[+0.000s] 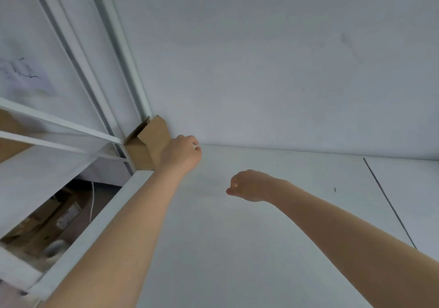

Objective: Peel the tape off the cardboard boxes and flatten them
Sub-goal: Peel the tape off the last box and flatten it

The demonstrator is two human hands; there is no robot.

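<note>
A brown cardboard box (147, 141) with loose flaps stands in the far left corner of the white table (237, 236), against the wall. My left hand (181, 152) reaches out to the box's right side and covers part of it. Its fingers are curled at the box's edge, and a small white bit shows between them. My right hand (249, 185) hovers over the table to the right of the box, apart from it. It is curled into a loose fist, and I see nothing in it.
A white metal shelf frame (59, 127) runs along the table's left side, with more cardboard (47, 217) on the floor below it. The white wall (285, 70) closes off the back. A dark seam (389, 203) crosses the table on the right.
</note>
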